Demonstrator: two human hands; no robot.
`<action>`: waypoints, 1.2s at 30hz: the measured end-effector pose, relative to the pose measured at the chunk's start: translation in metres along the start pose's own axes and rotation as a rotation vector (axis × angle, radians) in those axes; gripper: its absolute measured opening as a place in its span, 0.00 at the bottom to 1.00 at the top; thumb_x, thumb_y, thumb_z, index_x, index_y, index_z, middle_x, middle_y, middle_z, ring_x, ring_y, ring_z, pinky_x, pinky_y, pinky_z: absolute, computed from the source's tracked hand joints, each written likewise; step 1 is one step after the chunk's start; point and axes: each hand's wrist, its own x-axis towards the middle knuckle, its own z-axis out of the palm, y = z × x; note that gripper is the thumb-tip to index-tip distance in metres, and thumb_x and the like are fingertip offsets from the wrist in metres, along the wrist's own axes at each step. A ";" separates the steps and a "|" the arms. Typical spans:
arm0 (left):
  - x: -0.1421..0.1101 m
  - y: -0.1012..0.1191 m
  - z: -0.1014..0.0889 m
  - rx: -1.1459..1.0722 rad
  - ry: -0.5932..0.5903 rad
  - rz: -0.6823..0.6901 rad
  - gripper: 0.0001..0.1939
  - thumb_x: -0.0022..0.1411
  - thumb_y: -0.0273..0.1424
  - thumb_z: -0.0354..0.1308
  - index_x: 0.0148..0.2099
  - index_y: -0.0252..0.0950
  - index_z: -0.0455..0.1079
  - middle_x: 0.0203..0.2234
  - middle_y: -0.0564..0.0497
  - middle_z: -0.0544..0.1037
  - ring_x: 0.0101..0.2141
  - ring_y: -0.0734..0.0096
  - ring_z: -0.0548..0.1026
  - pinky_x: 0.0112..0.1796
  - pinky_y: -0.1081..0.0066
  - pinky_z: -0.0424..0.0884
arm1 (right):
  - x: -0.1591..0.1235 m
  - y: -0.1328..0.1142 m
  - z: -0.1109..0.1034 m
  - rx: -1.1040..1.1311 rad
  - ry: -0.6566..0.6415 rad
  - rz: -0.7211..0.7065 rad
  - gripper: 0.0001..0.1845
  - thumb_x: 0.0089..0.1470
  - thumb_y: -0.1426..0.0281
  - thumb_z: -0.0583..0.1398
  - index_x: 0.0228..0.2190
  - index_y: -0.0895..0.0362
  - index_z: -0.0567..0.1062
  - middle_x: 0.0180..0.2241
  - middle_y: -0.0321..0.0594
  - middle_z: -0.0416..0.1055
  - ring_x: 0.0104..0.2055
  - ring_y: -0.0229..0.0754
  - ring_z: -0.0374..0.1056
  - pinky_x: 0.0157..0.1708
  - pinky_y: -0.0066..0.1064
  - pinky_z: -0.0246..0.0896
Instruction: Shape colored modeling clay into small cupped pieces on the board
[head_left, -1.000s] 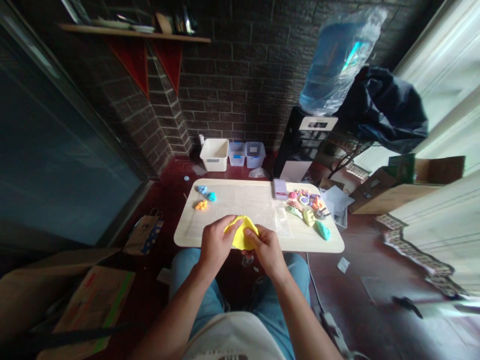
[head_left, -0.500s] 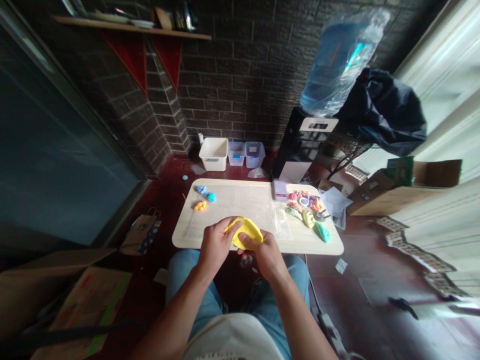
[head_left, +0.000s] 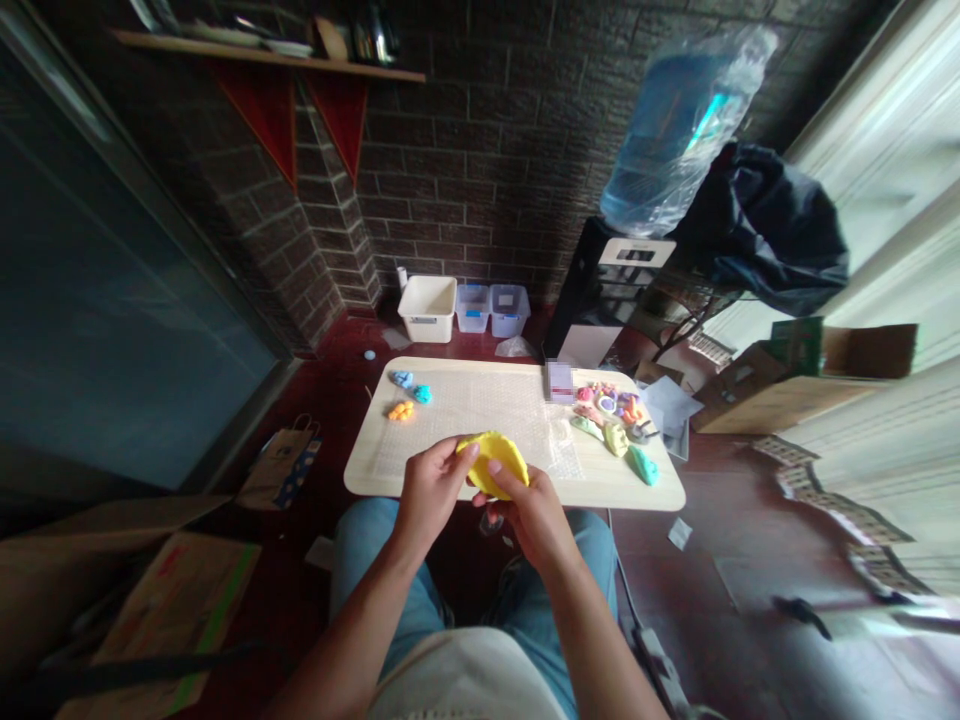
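Yellow disc (head_left: 486, 453) held; shirt print (head_left: 448, 714) blurred, unreadable

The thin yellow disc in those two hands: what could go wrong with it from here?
The thin, yellow, clay-like disc might dent or tear under the right hand, whose thumb lies on its face. It could also bend out of shape, as the left hand grips its opposite edge. And if it slipped, it might miss the pale, round-cornered table, since in this view it appears close to the table's near edge.
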 end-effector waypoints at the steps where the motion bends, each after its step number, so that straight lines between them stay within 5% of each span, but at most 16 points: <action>1: -0.001 0.001 -0.002 0.029 0.008 0.001 0.19 0.63 0.43 0.55 0.40 0.31 0.77 0.26 0.50 0.79 0.28 0.69 0.75 0.29 0.75 0.68 | 0.000 0.000 -0.002 -0.045 0.013 -0.001 0.19 0.48 0.57 0.66 0.34 0.59 0.77 0.27 0.40 0.74 0.21 0.35 0.67 0.17 0.23 0.58; 9: -0.005 0.008 -0.008 0.316 -0.014 0.036 0.20 0.64 0.42 0.52 0.30 0.32 0.74 0.20 0.53 0.73 0.24 0.73 0.69 0.27 0.77 0.63 | 0.002 0.000 -0.008 -0.328 0.195 -0.150 0.22 0.46 0.53 0.65 0.21 0.59 0.71 0.16 0.32 0.63 0.18 0.33 0.58 0.15 0.23 0.53; 15: -0.005 0.007 -0.011 0.340 -0.083 0.010 0.20 0.64 0.43 0.51 0.32 0.33 0.75 0.20 0.52 0.74 0.24 0.71 0.70 0.26 0.76 0.64 | 0.003 -0.004 -0.011 -0.482 0.185 -0.236 0.18 0.49 0.56 0.64 0.31 0.60 0.78 0.24 0.38 0.72 0.26 0.38 0.65 0.24 0.27 0.59; 21: -0.007 0.006 -0.004 0.099 -0.088 -0.036 0.15 0.58 0.40 0.59 0.41 0.34 0.76 0.29 0.46 0.81 0.29 0.65 0.77 0.28 0.73 0.70 | 0.003 -0.001 -0.009 -0.448 0.258 -0.253 0.22 0.51 0.54 0.62 0.32 0.62 0.79 0.24 0.40 0.73 0.26 0.39 0.65 0.24 0.28 0.59; 27: -0.005 -0.001 -0.006 0.126 -0.117 -0.082 0.12 0.57 0.37 0.59 0.33 0.33 0.76 0.21 0.49 0.79 0.24 0.67 0.75 0.25 0.72 0.68 | 0.005 -0.003 -0.009 -0.494 0.183 -0.286 0.23 0.49 0.58 0.65 0.43 0.59 0.78 0.34 0.43 0.77 0.34 0.44 0.71 0.31 0.30 0.66; 36: -0.005 0.003 -0.006 0.104 -0.117 -0.096 0.12 0.55 0.37 0.60 0.34 0.33 0.75 0.24 0.49 0.80 0.26 0.66 0.76 0.25 0.74 0.68 | 0.008 -0.003 -0.009 -0.513 0.150 -0.267 0.17 0.52 0.57 0.63 0.35 0.59 0.79 0.29 0.41 0.77 0.29 0.41 0.69 0.27 0.28 0.63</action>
